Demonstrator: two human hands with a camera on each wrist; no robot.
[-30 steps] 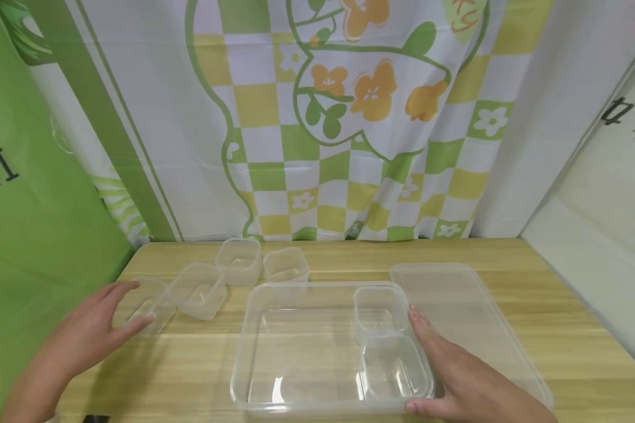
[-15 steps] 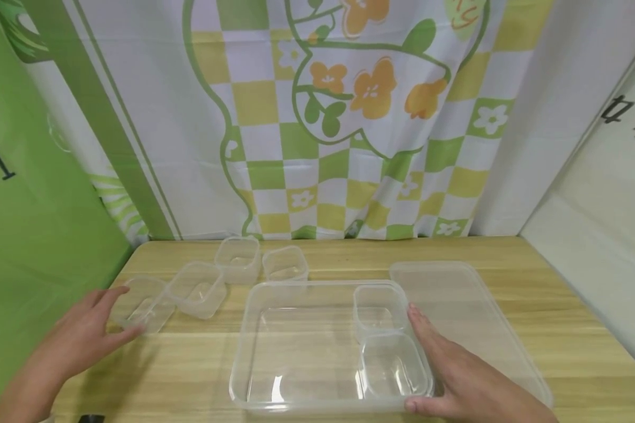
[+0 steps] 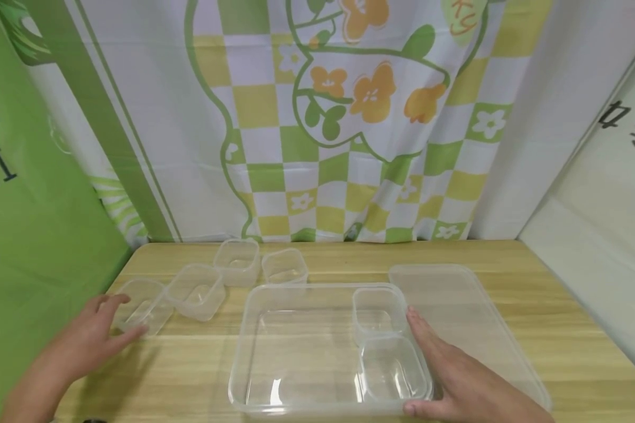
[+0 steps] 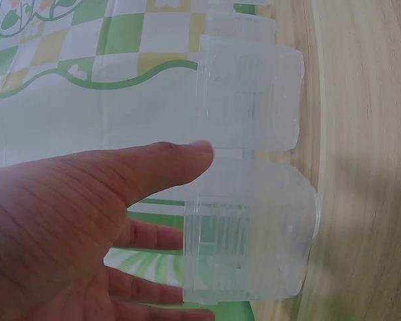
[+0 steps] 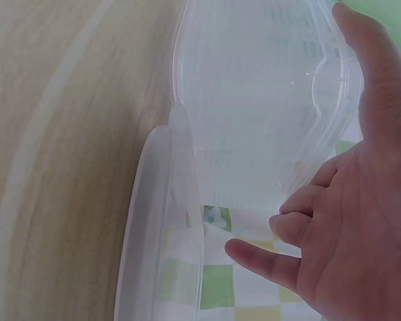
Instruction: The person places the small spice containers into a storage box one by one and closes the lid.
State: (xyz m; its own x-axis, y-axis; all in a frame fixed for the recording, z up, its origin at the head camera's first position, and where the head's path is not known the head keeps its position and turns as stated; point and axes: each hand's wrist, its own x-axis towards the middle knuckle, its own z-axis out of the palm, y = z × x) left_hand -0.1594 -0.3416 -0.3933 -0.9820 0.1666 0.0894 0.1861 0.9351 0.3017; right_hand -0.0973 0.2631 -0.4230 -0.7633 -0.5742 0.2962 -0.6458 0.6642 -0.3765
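Note:
My left hand point(image 3: 84, 343) is at the leftmost small clear plastic container point(image 3: 147, 311). In the left wrist view the thumb reaches over its rim and the spread fingers lie along its far side. My right hand point(image 3: 463, 376) rests with straight fingers along the right rim of a large clear rectangular container point(image 3: 317, 286). The right wrist view shows that palm beside the container's wall point(image 5: 254, 100), with fingers apart. Inside the large container, at its right end, a far small container point(image 3: 378, 314) and a near small container point(image 3: 394, 370) sit one behind the other.
Three more small clear containers stand behind: one beside the leftmost point(image 3: 197, 292), one farther back point(image 3: 237, 262), and one point(image 3: 284, 267) behind the large container's rim. A flat clear lid point(image 3: 476, 317) lies on the wooden table point(image 3: 190, 376) at the right. A patterned curtain point(image 3: 349, 176) hangs behind.
The left hand has drawn back slightly to the left and settled at the leftmost small container's rim. The right hand and the containers have stayed in place.

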